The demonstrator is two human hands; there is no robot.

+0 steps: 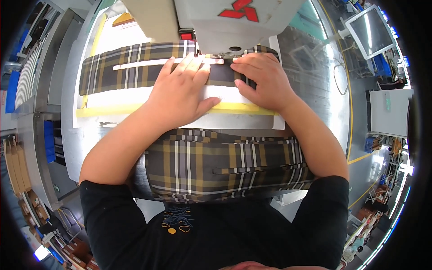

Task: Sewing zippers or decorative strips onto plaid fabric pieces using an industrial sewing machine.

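Observation:
A plaid cloth piece in dark grey, olive and white lies across the work surface, under the head of a sewing machine. Along it runs a narrow pale pinkish strip. My left hand rests flat with fingers spread; its fingertips press on the strip and cloth near the needle area. To the right, my right hand lies on the cloth, fingers stretched toward the strip's right end and thumb apart. The needle itself is too small to make out. More plaid cloth is draped over my lap.
A white board edged with yellow tape lies under the cloth on the metal table. The machine's arm rises at the far side. At the left stands a metal cabinet; a monitor is at the far right.

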